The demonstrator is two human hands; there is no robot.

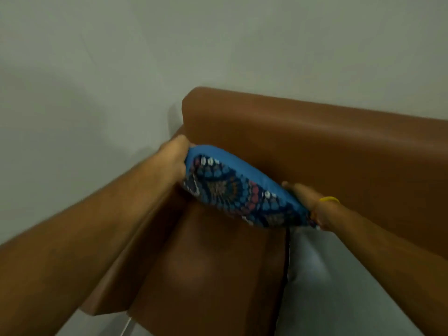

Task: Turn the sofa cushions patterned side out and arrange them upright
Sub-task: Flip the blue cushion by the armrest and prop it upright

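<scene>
A cushion (238, 190) with a plain blue back and a multicoloured patterned face is held against the brown sofa backrest (315, 146), above the seat. Its patterned side faces toward me and downward; the blue side lies against the backrest. My left hand (173, 161) grips its upper left corner. My right hand (304, 197), with a yellow band at the wrist, grips its lower right edge. The cushion is tilted, left end higher than the right. The picture is slightly blurred.
The brown sofa seat (208, 270) lies below the cushion, with the left armrest (135, 258) beside it. A grey seat cushion (339, 287) adjoins on the right. A plain grey wall (169, 44) stands behind the sofa.
</scene>
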